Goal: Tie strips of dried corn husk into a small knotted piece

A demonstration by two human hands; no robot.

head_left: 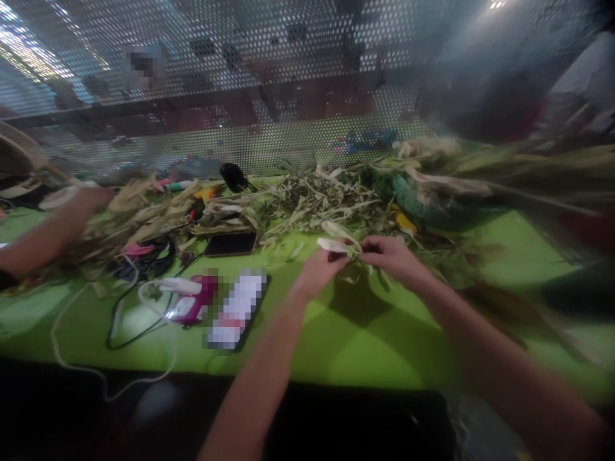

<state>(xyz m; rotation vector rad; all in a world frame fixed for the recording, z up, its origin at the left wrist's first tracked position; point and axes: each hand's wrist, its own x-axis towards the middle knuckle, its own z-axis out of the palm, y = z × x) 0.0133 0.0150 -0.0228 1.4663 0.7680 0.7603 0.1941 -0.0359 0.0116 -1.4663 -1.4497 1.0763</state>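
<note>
Above the green table (355, 358), my left hand (319, 267) is closed on a pale, dry leafy piece (335, 246), which looks like husk or a flower. My right hand (391, 257) pinches the greenish stem end of the same piece, close to the left fingertips. Both hands are near each other, and their shadow falls on the table below. Just beyond them lies a heap of dried leaves and stalks (321, 195). The fingertips are slightly blurred.
Left of my hands lie a lit phone (239, 310), a dark phone (230, 244), and a purple device (195, 301) with cables. Another person's arm (48, 234) reaches in from the left. A perforated metal screen (288, 77) stands behind; a green patterned bundle (408, 195) sits at right.
</note>
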